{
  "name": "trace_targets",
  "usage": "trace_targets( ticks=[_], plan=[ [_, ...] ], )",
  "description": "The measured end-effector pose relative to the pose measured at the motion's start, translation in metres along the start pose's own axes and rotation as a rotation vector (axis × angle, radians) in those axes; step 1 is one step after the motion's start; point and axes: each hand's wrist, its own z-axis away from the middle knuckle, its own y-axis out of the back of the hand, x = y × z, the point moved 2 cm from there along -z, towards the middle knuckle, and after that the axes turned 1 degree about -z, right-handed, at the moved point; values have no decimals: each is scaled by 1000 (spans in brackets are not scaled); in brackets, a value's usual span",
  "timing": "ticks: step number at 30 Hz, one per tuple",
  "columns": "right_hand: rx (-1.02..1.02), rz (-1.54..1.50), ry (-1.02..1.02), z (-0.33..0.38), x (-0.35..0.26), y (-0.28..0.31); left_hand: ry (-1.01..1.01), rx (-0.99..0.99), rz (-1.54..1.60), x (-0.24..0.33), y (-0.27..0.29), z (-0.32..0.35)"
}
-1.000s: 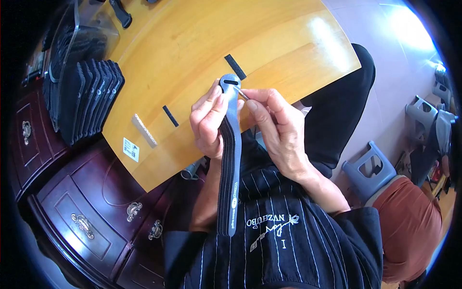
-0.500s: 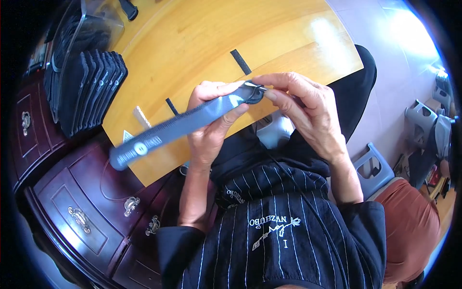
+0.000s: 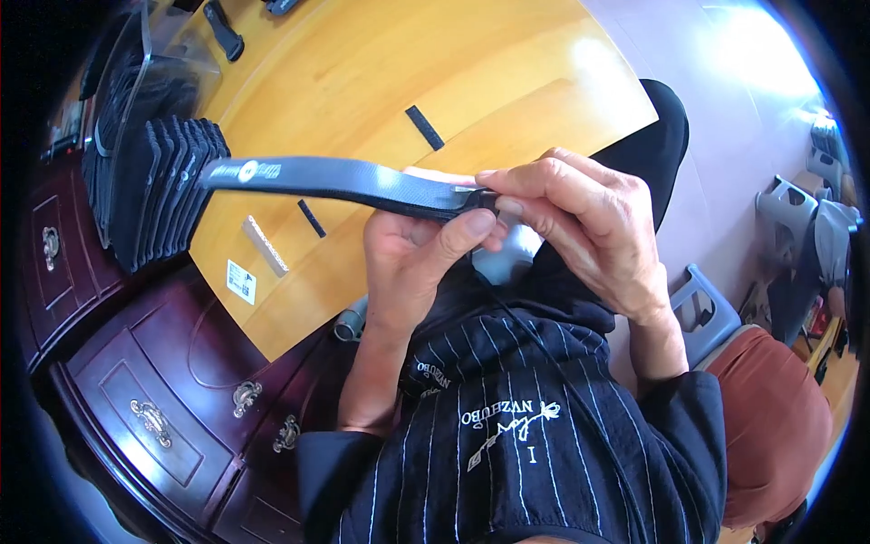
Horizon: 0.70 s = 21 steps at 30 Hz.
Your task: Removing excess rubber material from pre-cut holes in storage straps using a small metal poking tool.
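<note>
A long dark grey strap (image 3: 335,179) with a white printed mark stretches leftward above the table, its far end hanging free near the stack of dark straps. My left hand (image 3: 412,258) grips it close to its right end, thumb pressed against the edge there. At that end sits a black loop-like part with a thin shiny metal piece (image 3: 466,189). My right hand (image 3: 589,213) pinches this spot between thumb and forefinger. The fingertips partly hide what lies between them, so the small piece's exact kind does not show.
On the wooden table (image 3: 335,91) lie two short black strips, a pale strip (image 3: 265,245) and a white label (image 3: 241,282). A stack of dark straps (image 3: 168,190) stands at left beside dark red drawers (image 3: 154,381). Stools (image 3: 698,304) stand on the right.
The strap's free end has swung up and away from me. My left hand has turned, its thumb now over the strap's end. The right hand keeps its pinch. The whole view has shifted slightly.
</note>
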Motion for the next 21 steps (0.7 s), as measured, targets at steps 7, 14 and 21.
trace_targets(
  ticks=[7,14,21],
  plan=[
    [-1,11,26,-10,10,-2,129,26,76,-2,-5,4],
    [75,119,115,-24,19,-11,155,56,-87,8,-5,4],
    [-45,124,198,-35,16,4,166,109,175,0,-3,2]
  ],
)
